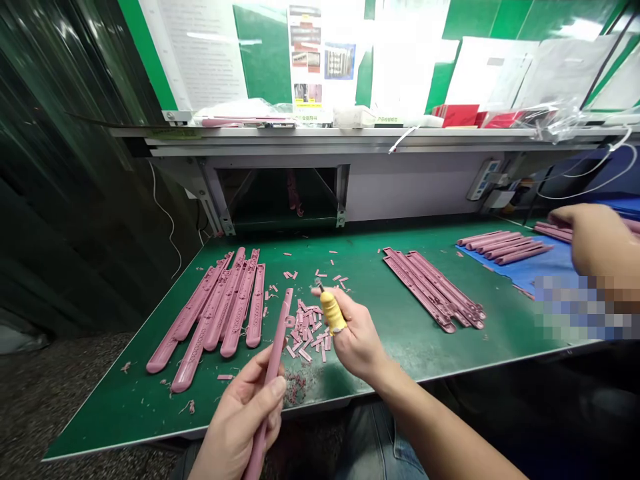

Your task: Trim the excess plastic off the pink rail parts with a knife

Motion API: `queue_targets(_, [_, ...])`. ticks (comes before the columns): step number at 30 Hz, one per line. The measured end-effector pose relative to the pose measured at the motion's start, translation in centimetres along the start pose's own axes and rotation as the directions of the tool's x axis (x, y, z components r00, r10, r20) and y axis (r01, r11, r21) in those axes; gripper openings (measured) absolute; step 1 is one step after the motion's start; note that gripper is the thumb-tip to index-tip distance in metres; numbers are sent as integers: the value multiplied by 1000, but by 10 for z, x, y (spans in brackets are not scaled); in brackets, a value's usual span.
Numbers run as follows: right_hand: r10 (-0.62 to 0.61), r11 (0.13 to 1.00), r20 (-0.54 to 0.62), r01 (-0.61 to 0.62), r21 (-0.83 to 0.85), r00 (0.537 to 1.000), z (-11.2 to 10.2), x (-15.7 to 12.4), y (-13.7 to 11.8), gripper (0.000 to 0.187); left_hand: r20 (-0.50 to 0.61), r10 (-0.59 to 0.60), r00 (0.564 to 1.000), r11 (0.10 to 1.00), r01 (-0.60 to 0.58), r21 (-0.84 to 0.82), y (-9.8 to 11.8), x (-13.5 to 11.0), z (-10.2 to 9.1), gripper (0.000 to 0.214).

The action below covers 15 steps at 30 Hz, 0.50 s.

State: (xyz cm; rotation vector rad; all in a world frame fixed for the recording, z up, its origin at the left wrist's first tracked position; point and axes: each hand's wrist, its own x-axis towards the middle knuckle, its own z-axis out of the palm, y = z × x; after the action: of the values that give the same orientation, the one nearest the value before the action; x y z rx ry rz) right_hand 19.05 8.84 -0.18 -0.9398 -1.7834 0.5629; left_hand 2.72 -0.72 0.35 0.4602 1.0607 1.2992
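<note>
Apparently on trimming step: clamping pink strip (277, 353) in left hand (250, 407) over table edge (120, 445), gripping yellow-handled tool (331, 313) in right hand (357, 339), clear of strip. Calls next for light, steady tool contact.

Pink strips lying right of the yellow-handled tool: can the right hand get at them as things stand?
Likely yes to touch them: a stretch of green tabletop lies between the right hand and the pink strips. Picking one up looks harder, as its grip is around the yellow-handled tool.
</note>
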Motion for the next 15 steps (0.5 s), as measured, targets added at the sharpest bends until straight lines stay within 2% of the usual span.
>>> queue_targets(3, [-37,988,177,62,-139,984,4,-4,0,22,-57,22,998,989,-13,149,-3,10,-11,53])
queue_targets(7, [-55,915,285,162,-370,957,14,0,-2,30,-42,59,997,970,-47,239,-10,16,-18,62])
queue_targets(9, [-65,866,314,209,-453,947,16,5,-4,30,-20,39,999,982,-34,186,-13,16,-19,52])
queue_targets(12, [-57,794,349,254,-552,935,14,10,-8,29,19,17,1000,1000,-18,15,-16,16,-21,36])
queue_targets(15, [-36,743,370,273,-611,928,12,10,-13,31,20,35,999,998,-33,-59,-17,18,-23,34])
